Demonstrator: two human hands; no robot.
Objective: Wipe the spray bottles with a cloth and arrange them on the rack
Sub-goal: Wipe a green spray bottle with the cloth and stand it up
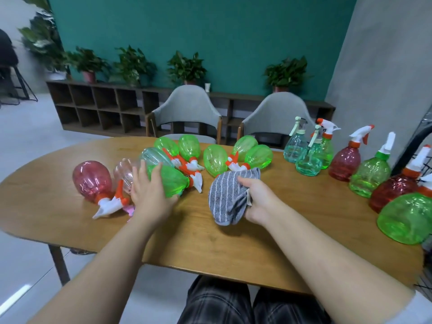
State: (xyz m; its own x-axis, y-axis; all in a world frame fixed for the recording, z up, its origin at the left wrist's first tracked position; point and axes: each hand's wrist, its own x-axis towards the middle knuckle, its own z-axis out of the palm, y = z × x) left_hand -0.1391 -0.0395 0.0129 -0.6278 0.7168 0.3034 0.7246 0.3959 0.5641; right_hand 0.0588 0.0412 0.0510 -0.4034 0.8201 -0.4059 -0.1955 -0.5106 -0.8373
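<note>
A teal wall (210, 31) backs the room, with potted plants (187, 67) lined along a low wooden shelf unit (100, 106) and two grey chairs (187, 111) drawn up behind an oval wooden desk (198, 237). I take the grey striped cloth (230, 195) as my landmark.

My right hand (258, 202) grips this cloth at its right edge, fingers curled round the bunched fabric; the cloth lies on the desk near its middle. My left hand (149, 192) is left of the cloth, fingers spread wide and laid over a green spray bottle (173, 182) that lies on its side with its white and orange nozzle towards the cloth. I cannot tell whether the thumb closes under the bottle.

Further left of the cloth lie a clear pink bottle (124, 174), partly hidden by my left hand, and a red bottle (90, 181) on its side. Behind the cloth lies a cluster of green bottles (214, 160) on their sides, nozzles pointing inward, with one clear bottle (153, 156) among them.

Right of the cloth, bottles stand upright: two pale teal ones (308, 160), then red (343, 164) and green (369, 175) ones running towards the frame's right edge. A large green bottle (402, 218) stands nearest me on that side. A black wire rack (424, 160) shows only partly at the far right edge, just beside these upright bottles.

My plaid trousers (215, 302) show below the desk edge.
</note>
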